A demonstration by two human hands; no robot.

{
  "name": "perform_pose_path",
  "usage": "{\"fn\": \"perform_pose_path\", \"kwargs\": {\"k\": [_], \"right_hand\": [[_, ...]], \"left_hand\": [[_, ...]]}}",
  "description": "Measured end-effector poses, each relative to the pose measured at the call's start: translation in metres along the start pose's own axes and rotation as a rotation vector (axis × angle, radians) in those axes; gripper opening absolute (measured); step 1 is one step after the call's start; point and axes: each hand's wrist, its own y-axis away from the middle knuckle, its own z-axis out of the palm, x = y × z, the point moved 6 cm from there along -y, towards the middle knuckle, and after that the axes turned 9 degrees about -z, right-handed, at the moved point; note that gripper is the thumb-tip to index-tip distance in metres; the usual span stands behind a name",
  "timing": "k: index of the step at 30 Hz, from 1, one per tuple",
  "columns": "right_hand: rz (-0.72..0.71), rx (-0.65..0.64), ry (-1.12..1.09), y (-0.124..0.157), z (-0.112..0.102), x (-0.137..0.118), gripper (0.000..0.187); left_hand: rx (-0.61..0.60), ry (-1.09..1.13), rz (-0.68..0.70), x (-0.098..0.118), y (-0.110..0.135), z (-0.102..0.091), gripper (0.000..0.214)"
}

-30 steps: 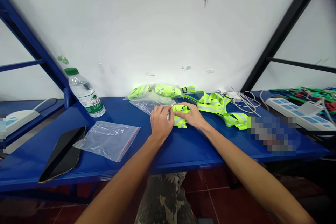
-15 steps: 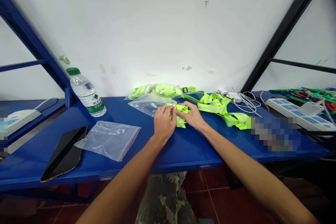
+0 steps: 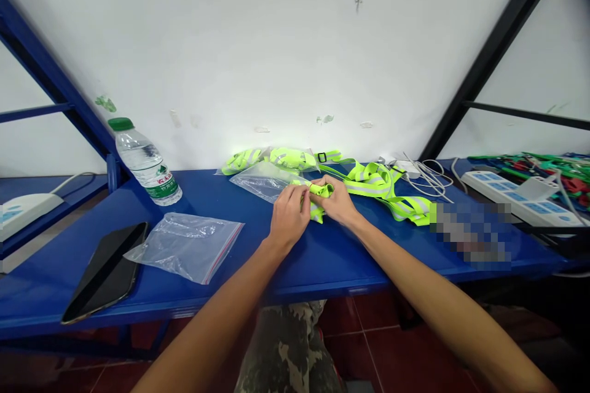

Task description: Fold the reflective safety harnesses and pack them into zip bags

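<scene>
Between my two hands is a bunched neon-yellow reflective strap (image 3: 318, 212) with grey stripes, held just over the blue table (image 3: 271, 270). My left hand (image 3: 289, 214) pinches its left side, fingers closed together. Around its right side, my right hand (image 3: 340, 201) is closed, the thumb pressed towards the left fingers. A clear plastic bag (image 3: 262, 181) lies right behind my left hand. More loose neon reflective straps (image 3: 375, 181) spread out to the right, with a black buckle (image 3: 321, 157) at their far end. Bagged neon straps (image 3: 290, 158) rest against the wall.
At the left are a zip bag (image 3: 188, 245), a black phone (image 3: 106, 270) partly under it, and a water bottle (image 3: 150, 163) with a green cap. A white cable (image 3: 431, 178) and a power strip (image 3: 516, 196) lie at the right. A blurred patch covers the table's right part.
The view has shifted slightly, moving the surroundings a little to the left. Both hands keep hold of the strap, whose bundle looks turned and more tightly gathered.
</scene>
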Motion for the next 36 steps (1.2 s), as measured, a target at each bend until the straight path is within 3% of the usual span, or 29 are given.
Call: {"fn": "perform_pose_path", "kwargs": {"k": [9, 12, 14, 16, 18, 20, 23, 27, 30, 36], "right_hand": [[0.14, 0.143, -0.164, 0.001, -0.007, 0.012, 0.04], [0.179, 0.193, -0.194, 0.001, -0.011, 0.011, 0.043], [0.223, 0.24, -0.24, 0.001, -0.013, 0.011, 0.047], [0.263, 0.273, -0.293, 0.002, -0.014, 0.011, 0.05], [0.281, 0.288, -0.343, 0.002, -0.015, 0.011, 0.053], [0.288, 0.294, -0.379, 0.002, -0.015, 0.011, 0.055], [0.308, 0.298, -0.403, 0.002, -0.016, 0.013, 0.057], [0.304, 0.318, -0.398, 0.002, -0.017, 0.014, 0.057], [0.315, 0.325, -0.397, 0.002, -0.017, 0.017, 0.057], [0.334, 0.308, -0.447, 0.003, -0.013, 0.027, 0.054]], "left_hand": [[-0.038, -0.148, 0.012, 0.006, 0.002, 0.0, 0.013], [-0.05, -0.059, -0.038, 0.006, 0.0, -0.002, 0.011], [0.001, 0.054, -0.156, -0.002, -0.003, -0.006, 0.014], [0.128, 0.135, -0.337, -0.017, -0.003, -0.013, 0.019], [0.251, 0.195, -0.518, -0.034, -0.002, -0.017, 0.042], [0.29, 0.325, -0.691, -0.049, 0.001, -0.015, 0.07], [0.196, 0.751, -0.9, -0.061, 0.002, 0.003, 0.088], [-0.079, 1.207, -0.943, -0.047, -0.002, 0.022, 0.068], [-0.21, 1.271, -0.93, -0.039, -0.002, 0.025, 0.056], [-0.281, 1.275, -0.932, -0.036, 0.001, 0.028, 0.057]]}}
